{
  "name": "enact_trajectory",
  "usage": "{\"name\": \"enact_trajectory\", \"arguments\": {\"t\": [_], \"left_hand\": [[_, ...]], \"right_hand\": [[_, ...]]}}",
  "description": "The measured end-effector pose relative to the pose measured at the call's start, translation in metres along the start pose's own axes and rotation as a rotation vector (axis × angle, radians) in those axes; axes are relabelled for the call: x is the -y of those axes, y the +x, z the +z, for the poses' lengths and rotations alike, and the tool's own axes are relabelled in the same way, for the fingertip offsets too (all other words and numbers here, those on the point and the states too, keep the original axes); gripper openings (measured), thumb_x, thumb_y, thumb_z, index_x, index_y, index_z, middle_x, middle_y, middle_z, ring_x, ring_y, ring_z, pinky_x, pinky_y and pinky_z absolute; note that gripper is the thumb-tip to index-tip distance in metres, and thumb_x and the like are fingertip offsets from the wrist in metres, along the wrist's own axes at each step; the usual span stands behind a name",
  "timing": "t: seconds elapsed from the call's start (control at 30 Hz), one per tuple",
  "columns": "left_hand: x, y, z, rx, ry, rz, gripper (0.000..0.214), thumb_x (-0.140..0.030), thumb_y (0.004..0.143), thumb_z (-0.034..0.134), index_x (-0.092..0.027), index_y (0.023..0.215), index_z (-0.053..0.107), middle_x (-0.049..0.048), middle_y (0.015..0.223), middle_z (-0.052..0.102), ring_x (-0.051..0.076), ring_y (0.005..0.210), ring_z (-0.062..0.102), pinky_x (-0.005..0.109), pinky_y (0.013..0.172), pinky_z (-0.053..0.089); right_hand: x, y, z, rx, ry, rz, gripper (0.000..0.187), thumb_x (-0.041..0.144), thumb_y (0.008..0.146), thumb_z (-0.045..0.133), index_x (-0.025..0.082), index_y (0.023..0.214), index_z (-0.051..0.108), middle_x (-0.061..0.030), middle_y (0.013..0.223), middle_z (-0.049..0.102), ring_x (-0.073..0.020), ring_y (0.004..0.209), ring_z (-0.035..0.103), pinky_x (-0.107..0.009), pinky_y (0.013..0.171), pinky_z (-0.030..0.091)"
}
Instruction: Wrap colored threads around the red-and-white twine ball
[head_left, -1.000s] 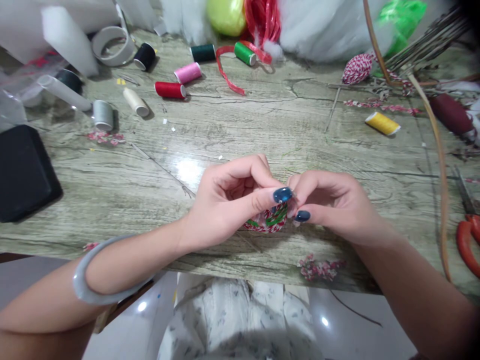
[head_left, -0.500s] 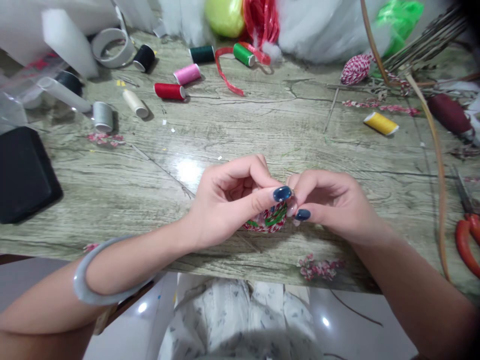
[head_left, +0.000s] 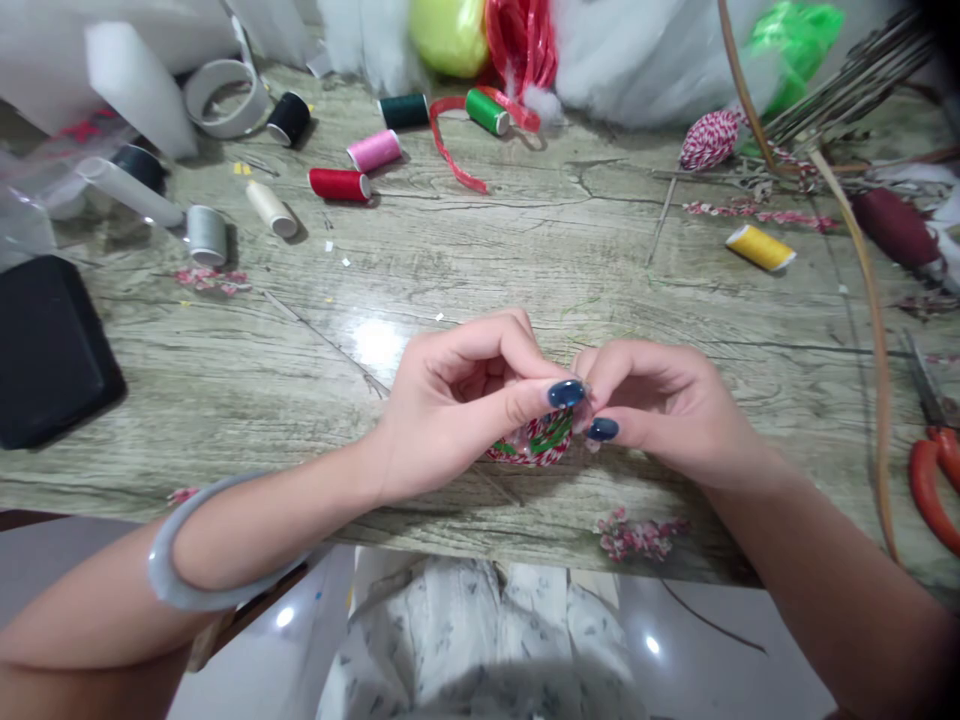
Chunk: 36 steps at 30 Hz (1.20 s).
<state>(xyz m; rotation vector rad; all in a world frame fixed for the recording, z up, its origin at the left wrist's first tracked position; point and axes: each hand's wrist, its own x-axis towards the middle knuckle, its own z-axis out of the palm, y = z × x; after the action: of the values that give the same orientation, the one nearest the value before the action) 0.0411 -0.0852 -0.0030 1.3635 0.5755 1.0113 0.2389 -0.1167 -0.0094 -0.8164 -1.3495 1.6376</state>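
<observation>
Both hands meet low in the middle of the view, just above the wooden table (head_left: 480, 250). My left hand (head_left: 472, 400) is closed, its thumb and forefinger pinched on a small clear piece (head_left: 581, 415) beside a red-and-white twisted cord piece (head_left: 532, 445) with green strands. Much of that cord piece is hidden under the left hand. My right hand (head_left: 660, 410) pinches the same clear piece from the right, thumb and forefinger together. What the clear piece is, I cannot make out. A pale bangle (head_left: 169, 560) circles my left forearm.
Thread spools, among them a red spool (head_left: 339, 185) and a yellow spool (head_left: 760, 248), lie beyond the hands. Orange-handled scissors (head_left: 934, 480) rest at the right edge, a black phone-like slab (head_left: 56, 350) at the left. A pink flower sprig (head_left: 637, 535) lies near the front edge.
Both hands stay almost in place. The left thumb has shifted very slightly down and the right thumb slightly left, the two keeping their pinch.
</observation>
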Motion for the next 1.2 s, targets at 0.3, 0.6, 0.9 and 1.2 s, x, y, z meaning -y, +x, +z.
{"name": "enact_trajectory", "arguments": {"t": [0.3,0.6,0.9,1.2], "left_hand": [[0.001,0.001,-0.002,-0.001,0.054,0.057,0.012,-0.029,0.079,0.078,-0.019,0.074,0.074,-0.0006,0.064,0.057,0.007,0.055,0.053,0.019,0.047,0.045],[0.001,0.001,-0.002,-0.003,0.1,0.059,0.009,-0.029,0.078,0.079,-0.021,0.075,0.076,0.0,0.065,0.06,0.007,0.055,0.053,0.021,0.05,0.047],[-0.002,0.002,-0.002,0.017,0.145,0.076,0.014,-0.032,0.078,0.079,-0.021,0.07,0.074,0.0003,0.062,0.06,0.008,0.055,0.053,0.02,0.048,0.042],[-0.002,0.0,-0.003,0.045,0.139,0.068,0.011,-0.03,0.079,0.078,-0.022,0.072,0.074,0.0009,0.065,0.062,0.009,0.055,0.053,0.023,0.047,0.04]], "right_hand": [[0.0,-0.001,-0.001,0.004,-0.011,0.004,0.008,0.019,0.08,0.076,0.02,0.084,0.069,0.0003,0.077,0.067,-0.0113,0.071,0.062,-0.025,0.065,0.049],[0.001,0.0,0.001,0.013,-0.054,-0.009,0.005,0.02,0.082,0.074,0.02,0.082,0.069,0.0,0.076,0.067,-0.0122,0.072,0.062,-0.026,0.066,0.05],[0.002,-0.001,0.001,-0.022,-0.144,-0.039,0.008,0.028,0.083,0.074,0.021,0.086,0.07,-0.0007,0.079,0.068,-0.0131,0.073,0.064,-0.027,0.068,0.052],[0.013,0.0,0.017,-0.34,-0.462,-0.339,0.009,0.027,0.085,0.072,0.033,0.091,0.076,-0.0017,0.084,0.068,-0.0184,0.08,0.062,-0.035,0.07,0.053]]}}
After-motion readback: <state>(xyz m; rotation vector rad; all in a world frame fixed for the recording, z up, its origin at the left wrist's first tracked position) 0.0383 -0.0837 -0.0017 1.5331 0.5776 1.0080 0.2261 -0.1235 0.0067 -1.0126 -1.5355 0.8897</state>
